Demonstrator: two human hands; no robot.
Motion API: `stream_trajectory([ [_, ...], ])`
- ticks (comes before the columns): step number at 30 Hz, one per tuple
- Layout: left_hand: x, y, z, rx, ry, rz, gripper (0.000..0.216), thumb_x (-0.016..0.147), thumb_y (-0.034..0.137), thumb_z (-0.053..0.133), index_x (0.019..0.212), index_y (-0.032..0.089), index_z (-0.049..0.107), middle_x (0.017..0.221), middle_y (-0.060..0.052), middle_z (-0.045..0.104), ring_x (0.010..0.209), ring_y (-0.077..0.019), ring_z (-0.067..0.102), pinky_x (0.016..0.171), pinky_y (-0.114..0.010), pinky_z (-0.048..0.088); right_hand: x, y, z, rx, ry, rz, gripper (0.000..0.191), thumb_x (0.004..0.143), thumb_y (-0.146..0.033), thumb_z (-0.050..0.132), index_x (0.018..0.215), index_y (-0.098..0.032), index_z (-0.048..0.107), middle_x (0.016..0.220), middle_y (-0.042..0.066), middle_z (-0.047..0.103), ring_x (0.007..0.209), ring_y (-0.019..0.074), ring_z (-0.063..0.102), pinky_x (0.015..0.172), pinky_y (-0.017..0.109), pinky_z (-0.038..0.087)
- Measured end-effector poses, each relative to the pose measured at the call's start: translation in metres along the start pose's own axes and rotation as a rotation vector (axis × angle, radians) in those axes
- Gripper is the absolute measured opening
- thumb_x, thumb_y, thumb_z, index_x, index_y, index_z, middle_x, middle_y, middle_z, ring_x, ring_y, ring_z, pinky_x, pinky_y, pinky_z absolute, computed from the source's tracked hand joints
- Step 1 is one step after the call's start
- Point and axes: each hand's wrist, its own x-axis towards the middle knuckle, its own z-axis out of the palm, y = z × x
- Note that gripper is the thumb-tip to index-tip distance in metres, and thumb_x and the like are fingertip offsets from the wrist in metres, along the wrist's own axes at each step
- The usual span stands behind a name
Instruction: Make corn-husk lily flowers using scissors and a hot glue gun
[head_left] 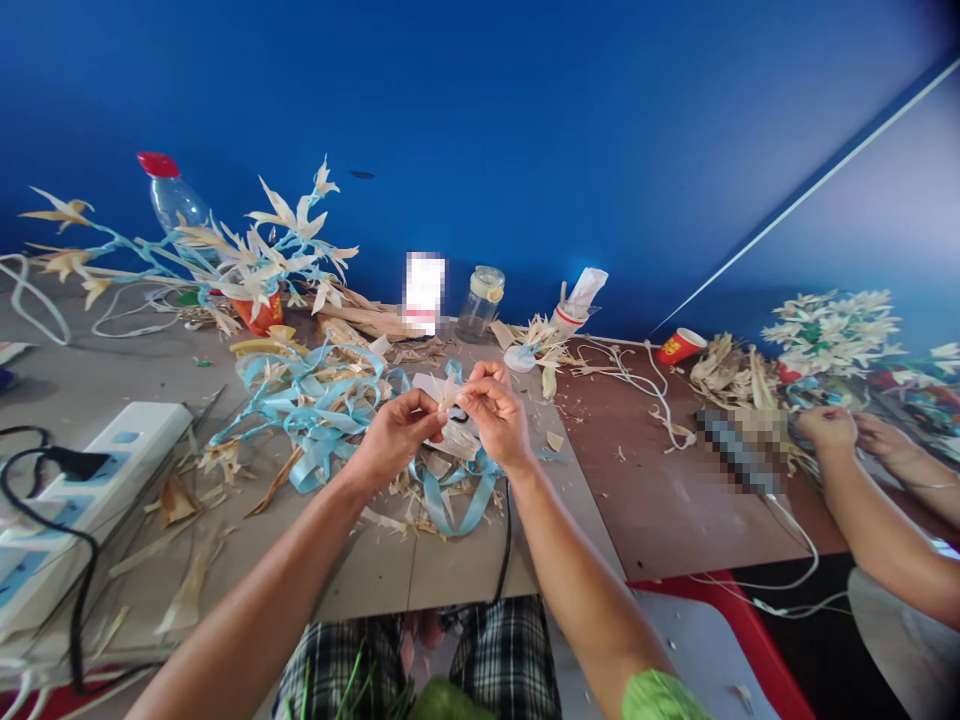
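Note:
My left hand (pixel 396 432) and my right hand (pixel 496 415) meet above the table's middle. Both pinch a small pale dried-leaf piece (pixel 451 391) between thumb and fingers, fingertips almost touching. Just beneath them lies a pale husk bundle (pixel 459 437) with a dark spot. A tangle of light blue ribbon (pixel 322 400) spreads under and to the left of my hands, looping down toward the table's near edge.
A white power strip (pixel 82 490) with a black cable lies at left. Leaf-flower sprays (pixel 255 250), a red-capped bottle (pixel 171 195), a glass jar (pixel 480 302) and red cups stand at the back. Another person's hands (pixel 840 430) work at right beside more husks.

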Motion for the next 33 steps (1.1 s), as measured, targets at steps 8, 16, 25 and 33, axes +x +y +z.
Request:
stream_trajectory([
  [8, -0.002, -0.002, -0.001, 0.014, -0.015, 0.014, 0.019, 0.070, 0.030, 0.068, 0.070, 0.016, 0.055, 0.054, 0.003, 0.056, 0.051, -0.0079, 0.047, 0.052, -0.021, 0.034, -0.001, -0.001, 0.004, 0.100, 0.064, 0.063, 0.014, 0.075, -0.035, 0.063, 0.077, -0.021, 0.062, 0.091, 0.003, 0.048, 0.081, 0.0143, 0.048, 0.074, 0.029, 0.041],
  [16, 0.000, 0.000, -0.001, 0.074, 0.228, 0.105, 0.021, 0.071, 0.031, 0.066, 0.066, 0.017, 0.052, 0.054, 0.003, 0.051, 0.051, -0.0090, 0.045, 0.053, -0.023, 0.035, -0.004, 0.001, 0.007, 0.289, 0.195, 0.272, 0.022, 0.071, -0.039, 0.065, 0.081, -0.020, 0.059, 0.065, -0.003, 0.050, 0.058, 0.0097, 0.042, 0.057, 0.023, 0.036],
  [25, -0.003, -0.002, -0.002, 0.585, 0.362, 0.472, 0.015, 0.077, 0.021, 0.057, 0.063, 0.020, 0.052, 0.067, -0.001, 0.053, 0.068, -0.0156, 0.048, 0.064, -0.028, 0.036, -0.014, -0.008, 0.031, 0.163, 0.046, 0.354, 0.018, 0.074, -0.035, 0.063, 0.072, -0.018, 0.063, 0.068, -0.001, 0.058, 0.062, 0.0115, 0.048, 0.059, 0.024, 0.039],
  [33, -0.005, -0.004, -0.001, 0.781, 0.279, 0.580, 0.016, 0.083, 0.016, 0.048, 0.068, 0.020, 0.049, 0.072, -0.004, 0.052, 0.075, -0.0184, 0.048, 0.071, -0.031, 0.039, -0.014, -0.015, 0.034, 0.032, 0.060, 0.297, 0.016, 0.075, -0.030, 0.062, 0.066, -0.017, 0.061, 0.066, -0.001, 0.053, 0.061, 0.0117, 0.047, 0.057, 0.024, 0.037],
])
